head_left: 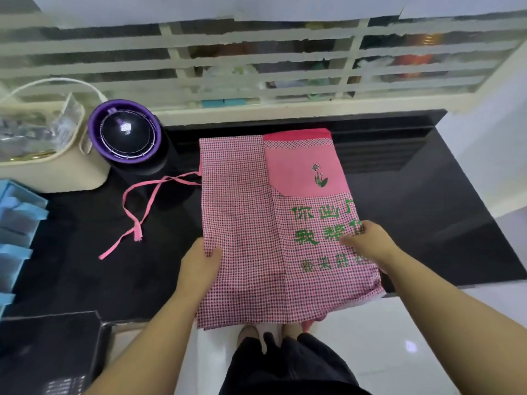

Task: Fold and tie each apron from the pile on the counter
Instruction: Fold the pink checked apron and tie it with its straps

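A pink checked apron (256, 223) lies folded lengthwise on the black counter (427, 218), its near end hanging over the front edge. A plain pink pocket with a green flower and green printed characters shows on its right half. My left hand (199, 263) pinches the apron's left edge. My right hand (368, 240) grips its right edge, fingers over the print. The pink ties (142, 212) trail loose on the counter to the left of the apron.
A purple-rimmed round black appliance (125, 132) stands at the back left, next to a cream bag (51, 155) holding clear packets. Blue boxes (17, 223) line the left edge. A window grille runs behind the counter. White floor tiles lie to the right.
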The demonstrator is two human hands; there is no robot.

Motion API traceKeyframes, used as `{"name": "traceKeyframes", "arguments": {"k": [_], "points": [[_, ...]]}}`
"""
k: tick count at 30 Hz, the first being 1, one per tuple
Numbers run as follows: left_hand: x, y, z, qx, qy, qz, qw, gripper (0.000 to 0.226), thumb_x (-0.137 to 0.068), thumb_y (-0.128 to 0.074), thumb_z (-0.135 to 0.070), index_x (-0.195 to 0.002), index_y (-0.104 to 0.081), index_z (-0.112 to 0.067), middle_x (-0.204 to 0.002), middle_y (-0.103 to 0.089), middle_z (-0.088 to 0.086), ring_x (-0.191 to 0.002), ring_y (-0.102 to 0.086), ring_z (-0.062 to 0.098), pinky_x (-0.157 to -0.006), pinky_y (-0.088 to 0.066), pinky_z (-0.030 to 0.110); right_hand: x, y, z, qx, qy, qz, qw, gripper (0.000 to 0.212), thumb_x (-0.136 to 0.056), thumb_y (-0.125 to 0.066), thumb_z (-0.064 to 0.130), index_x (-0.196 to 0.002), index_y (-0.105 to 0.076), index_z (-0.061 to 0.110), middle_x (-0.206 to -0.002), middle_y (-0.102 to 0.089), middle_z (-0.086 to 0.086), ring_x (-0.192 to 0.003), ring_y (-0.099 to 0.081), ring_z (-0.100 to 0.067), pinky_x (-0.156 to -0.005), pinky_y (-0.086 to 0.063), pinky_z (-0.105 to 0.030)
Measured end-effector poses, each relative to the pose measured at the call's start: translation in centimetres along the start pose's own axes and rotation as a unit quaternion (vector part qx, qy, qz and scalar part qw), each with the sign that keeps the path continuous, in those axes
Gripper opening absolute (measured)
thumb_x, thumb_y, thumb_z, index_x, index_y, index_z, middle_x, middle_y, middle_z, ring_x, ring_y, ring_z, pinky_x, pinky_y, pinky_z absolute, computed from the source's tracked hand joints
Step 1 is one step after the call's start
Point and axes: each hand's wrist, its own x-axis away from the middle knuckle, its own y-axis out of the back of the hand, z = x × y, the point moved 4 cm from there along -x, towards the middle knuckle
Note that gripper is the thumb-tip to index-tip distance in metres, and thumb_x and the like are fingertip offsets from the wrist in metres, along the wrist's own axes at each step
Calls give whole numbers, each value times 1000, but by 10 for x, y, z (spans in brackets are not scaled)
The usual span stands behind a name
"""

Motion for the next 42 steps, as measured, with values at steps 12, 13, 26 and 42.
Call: {"name": "traceKeyframes", "arguments": {"k": [12, 13, 26, 42], "points": [[4, -15, -66, -185, -254, -42, 948, 51, -94, -54, -19, -142, -40, -22, -146, -34, 4, -135, -32, 27, -109, -32, 42, 17, 9, 10, -287, -1, 74, 955, 22, -94, -57, 12, -114, -61, 4, -105, -71, -14, -93, -70, -30, -86, -54, -45], [8, -36, -71, -225, -300, 49, 926, 50, -96, -51, -24, -144, -38, -27, -150, -29, 0, -140, -27, 24, -114, -27, 41, 20, 8, 3, -282, -11, 90, 955, 31, -94, -58, 14, -123, -56, 4, -108, -71, -11, -96, -69, -28, -87, -54, -42], [0, -100, -83, -451, -252, 264, 814, 62, -93, -54, -42, -148, -24, -40, -158, -4, 1, -143, -5, 34, -112, -27, 56, 70, 10, -41, -84, 45, 188, 978, 18, -80, -64, 5, -92, -66, 18, -118, -61, 0, -107, -60, -19, -93, -54, -33], [-2, -100, -79, -458, -259, 258, 811, 64, -93, -53, -42, -148, -21, -42, -159, -3, 0, -144, -5, 35, -112, -27, 58, 88, 27, -11, 240, 67, 129, 960, 24, -81, -68, 9, -65, -59, 23, -72, -66, 7, -67, -61, -4, -62, -44, -14]]}}
